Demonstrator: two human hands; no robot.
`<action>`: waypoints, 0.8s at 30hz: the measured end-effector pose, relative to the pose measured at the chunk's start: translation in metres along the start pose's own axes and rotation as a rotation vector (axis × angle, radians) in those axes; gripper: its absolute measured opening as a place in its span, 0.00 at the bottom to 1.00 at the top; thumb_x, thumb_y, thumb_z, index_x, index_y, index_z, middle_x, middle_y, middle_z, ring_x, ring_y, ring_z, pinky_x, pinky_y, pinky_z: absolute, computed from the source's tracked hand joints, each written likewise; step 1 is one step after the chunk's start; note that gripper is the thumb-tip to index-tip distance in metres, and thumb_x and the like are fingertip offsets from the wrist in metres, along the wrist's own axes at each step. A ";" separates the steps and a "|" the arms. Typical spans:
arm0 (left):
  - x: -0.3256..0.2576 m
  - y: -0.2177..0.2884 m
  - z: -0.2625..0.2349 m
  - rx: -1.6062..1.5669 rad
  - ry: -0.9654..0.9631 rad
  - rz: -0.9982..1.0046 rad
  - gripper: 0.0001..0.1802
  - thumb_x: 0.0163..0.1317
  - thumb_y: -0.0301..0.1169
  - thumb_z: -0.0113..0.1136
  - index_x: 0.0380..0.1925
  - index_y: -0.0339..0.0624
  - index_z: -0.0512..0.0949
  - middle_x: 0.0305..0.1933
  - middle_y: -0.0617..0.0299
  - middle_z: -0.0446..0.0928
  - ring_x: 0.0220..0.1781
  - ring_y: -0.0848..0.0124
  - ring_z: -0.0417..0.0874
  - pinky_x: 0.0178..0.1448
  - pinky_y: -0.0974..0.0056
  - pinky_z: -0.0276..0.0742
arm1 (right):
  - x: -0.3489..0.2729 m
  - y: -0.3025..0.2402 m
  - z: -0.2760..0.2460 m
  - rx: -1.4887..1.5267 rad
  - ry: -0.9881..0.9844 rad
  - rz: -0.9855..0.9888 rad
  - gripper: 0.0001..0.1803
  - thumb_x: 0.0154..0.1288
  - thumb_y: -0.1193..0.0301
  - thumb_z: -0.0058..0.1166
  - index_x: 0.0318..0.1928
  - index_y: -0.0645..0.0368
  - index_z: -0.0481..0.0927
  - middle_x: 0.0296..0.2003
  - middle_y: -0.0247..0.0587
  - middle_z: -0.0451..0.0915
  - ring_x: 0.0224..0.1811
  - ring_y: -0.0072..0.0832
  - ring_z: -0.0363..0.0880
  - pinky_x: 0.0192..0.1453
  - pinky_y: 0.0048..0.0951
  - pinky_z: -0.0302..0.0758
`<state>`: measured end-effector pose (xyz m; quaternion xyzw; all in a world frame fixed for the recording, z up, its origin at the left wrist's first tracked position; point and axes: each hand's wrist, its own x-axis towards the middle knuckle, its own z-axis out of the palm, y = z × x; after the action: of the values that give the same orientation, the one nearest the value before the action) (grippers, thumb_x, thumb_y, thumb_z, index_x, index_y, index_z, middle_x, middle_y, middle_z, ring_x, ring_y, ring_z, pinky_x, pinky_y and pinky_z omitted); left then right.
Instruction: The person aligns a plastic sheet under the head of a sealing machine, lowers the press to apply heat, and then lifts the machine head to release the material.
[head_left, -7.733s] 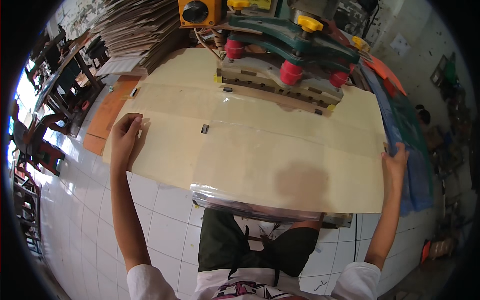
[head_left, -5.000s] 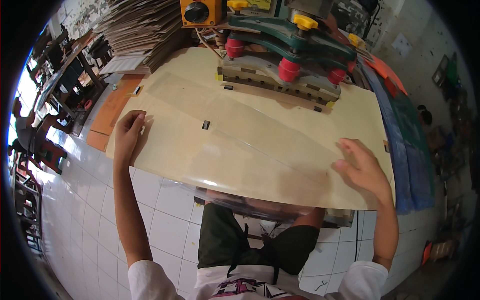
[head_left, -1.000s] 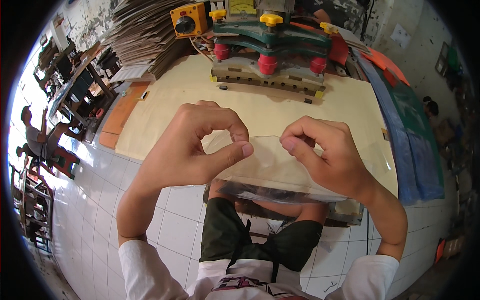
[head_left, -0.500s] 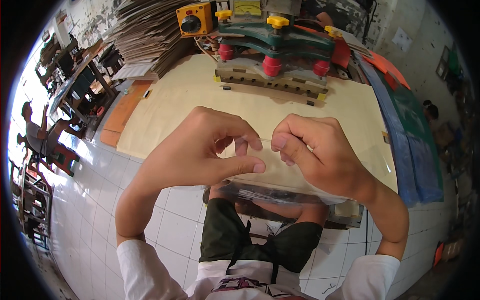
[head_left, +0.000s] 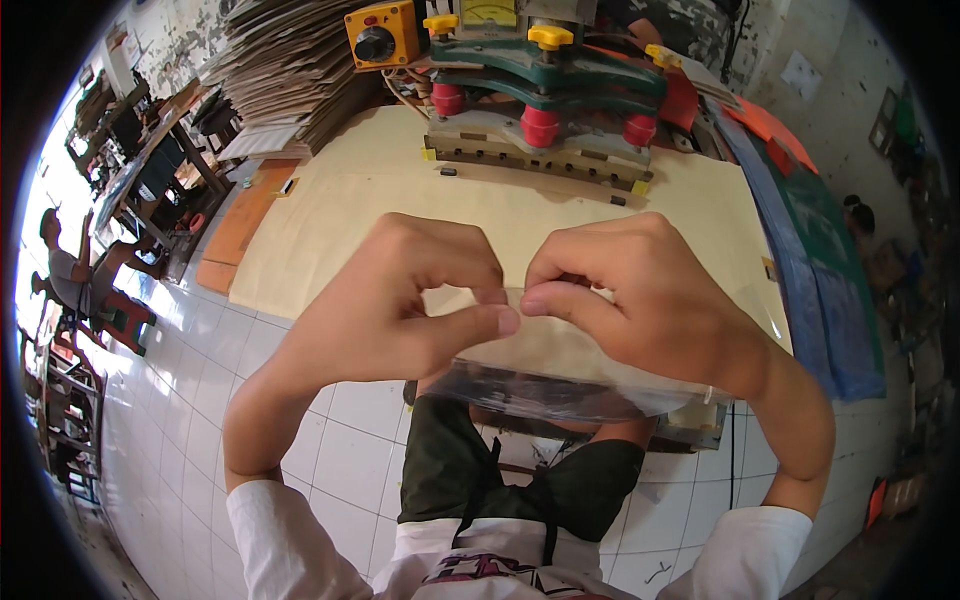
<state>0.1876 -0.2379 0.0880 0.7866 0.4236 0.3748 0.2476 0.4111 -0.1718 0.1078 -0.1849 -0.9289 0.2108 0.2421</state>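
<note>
A clear, thin plastic sheet (head_left: 545,398) hangs between my hands, its lower part reaching past the near table edge, above my lap. My right hand (head_left: 645,290) is closed, thumb pressed against the curled index finger at the sheet's upper edge. Close beside it, my left hand (head_left: 405,300) is also closed, with the thumb tip meeting the fingertips on the sheet. Only a small gap separates the two hands. Behind them, a press machine (head_left: 560,85) with a green frame, red cylinders and yellow knobs stands at the far side of the pale yellow tabletop (head_left: 340,220).
A yellow control box (head_left: 381,34) with a black dial sits beside the machine. Stacked cardboard (head_left: 300,80) rises at the far left. Blue sheeting (head_left: 840,350) lines the right side. A seated person (head_left: 75,262) is off to the left across the tiled floor (head_left: 190,420).
My left fingers have closed from a looser, parted pose to meet the thumb. The right hand has shifted slightly left, bringing the hands closer, and the sheet's lower part has shifted.
</note>
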 end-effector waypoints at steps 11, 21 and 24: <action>-0.022 -0.016 -0.036 -0.082 0.175 -0.091 0.07 0.55 0.23 0.72 0.26 0.29 0.83 0.31 0.57 0.81 0.35 0.71 0.79 0.43 0.66 0.72 | -0.035 0.036 -0.013 0.092 -0.004 0.235 0.07 0.67 0.74 0.55 0.35 0.66 0.82 0.27 0.43 0.82 0.30 0.30 0.81 0.38 0.30 0.76; -0.020 -0.019 -0.026 -0.206 0.279 -0.121 0.08 0.55 0.28 0.68 0.25 0.32 0.83 0.36 0.58 0.78 0.40 0.69 0.80 0.43 0.66 0.73 | -0.042 0.042 -0.002 0.094 0.052 0.252 0.08 0.68 0.72 0.56 0.38 0.66 0.81 0.27 0.47 0.82 0.29 0.36 0.81 0.37 0.33 0.76; -0.020 -0.017 -0.029 -0.219 0.227 -0.117 0.05 0.57 0.22 0.70 0.28 0.30 0.84 0.36 0.59 0.78 0.39 0.73 0.77 0.42 0.68 0.71 | -0.039 0.043 0.003 0.139 0.082 0.213 0.08 0.65 0.72 0.61 0.40 0.66 0.82 0.26 0.45 0.81 0.28 0.31 0.80 0.36 0.30 0.75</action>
<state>0.1494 -0.2438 0.0858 0.6816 0.4505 0.4901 0.3039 0.4521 -0.1538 0.0700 -0.2736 -0.8764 0.2915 0.2685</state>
